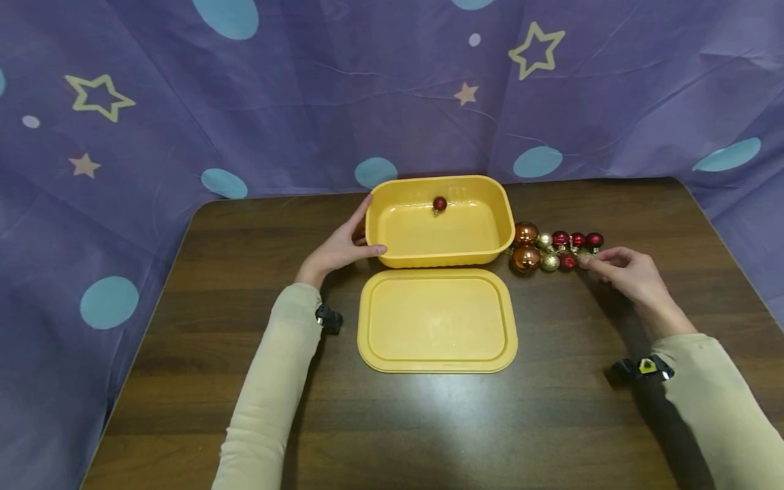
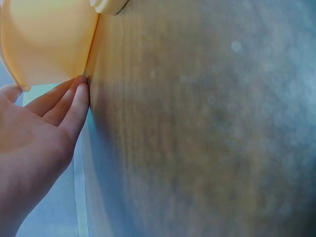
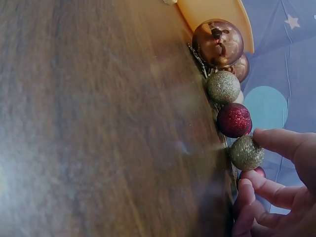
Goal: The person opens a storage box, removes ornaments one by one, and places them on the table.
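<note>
A yellow plastic container (image 1: 441, 260) stands at the back of the table. Inside it lies one small dark red bauble (image 1: 439, 203). My left hand (image 1: 339, 252) holds the container's left end, thumb at the rim and fingers along the outer wall (image 2: 47, 44). To the right of the container, Christmas baubles sit in two rows: copper ones (image 1: 526, 259), gold ones (image 1: 550, 261) and red ones (image 1: 594, 240). At the right end of the near row, my right hand (image 1: 633, 275) pinches a glittery gold bauble (image 3: 247, 153) between thumb and fingers, beside a glittery red bauble (image 3: 234, 120).
A flat yellow lid (image 1: 437, 321) lies on the wooden table (image 1: 429, 435) in front of the container. Behind the table hangs a purple cloth (image 1: 294, 122) with stars and blue dots. Each wrist bears a small black camera (image 1: 329, 319).
</note>
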Demonstrator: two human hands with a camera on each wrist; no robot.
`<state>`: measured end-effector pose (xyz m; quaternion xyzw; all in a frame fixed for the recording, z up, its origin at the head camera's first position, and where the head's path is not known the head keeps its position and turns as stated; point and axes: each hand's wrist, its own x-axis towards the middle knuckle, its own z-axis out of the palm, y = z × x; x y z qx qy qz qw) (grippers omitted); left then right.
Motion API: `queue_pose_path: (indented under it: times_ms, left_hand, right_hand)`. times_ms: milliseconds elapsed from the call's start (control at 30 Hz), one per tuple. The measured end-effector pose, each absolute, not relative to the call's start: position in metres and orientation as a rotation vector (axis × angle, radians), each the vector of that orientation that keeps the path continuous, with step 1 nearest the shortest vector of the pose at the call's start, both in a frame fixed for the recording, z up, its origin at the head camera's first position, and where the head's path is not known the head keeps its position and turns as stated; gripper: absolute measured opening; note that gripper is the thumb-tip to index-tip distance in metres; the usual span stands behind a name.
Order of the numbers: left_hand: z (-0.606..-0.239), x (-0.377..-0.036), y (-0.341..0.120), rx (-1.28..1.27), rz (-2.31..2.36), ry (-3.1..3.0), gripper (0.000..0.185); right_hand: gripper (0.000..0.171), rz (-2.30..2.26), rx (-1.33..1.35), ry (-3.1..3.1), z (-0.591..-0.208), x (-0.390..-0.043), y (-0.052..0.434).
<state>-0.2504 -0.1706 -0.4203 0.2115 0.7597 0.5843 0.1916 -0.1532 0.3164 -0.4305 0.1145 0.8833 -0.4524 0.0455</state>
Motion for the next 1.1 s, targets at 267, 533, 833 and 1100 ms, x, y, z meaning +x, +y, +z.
queue_pose_path:
  times_ms: [267, 533, 833, 1100]
  left_hand:
    - [-0.424, -0.252, -0.172, 0.604, 1.646, 2.135, 0.102]
    - [-0.401, -0.24, -0.168, 0.589, 1.624, 2.112, 0.102]
    - [-0.402, -0.241, -0.168, 0.591, 1.632, 2.108, 0.101]
    - [-0.402, -0.241, -0.168, 0.594, 1.635, 2.104, 0.101]
  right_hand:
    - [0.058, -1.237, 0.341, 2.725, -0.43, -0.154, 0.316]
    - [0.06, -1.261, 0.311, 2.7, -0.427, -0.152, 0.32]
    - [0.015, -1.664, 0.168, 2.642, -0.423, -0.152, 0.326]
    - [0.013, -1.73, 0.027, 2.666, -0.41, -0.164, 0.309]
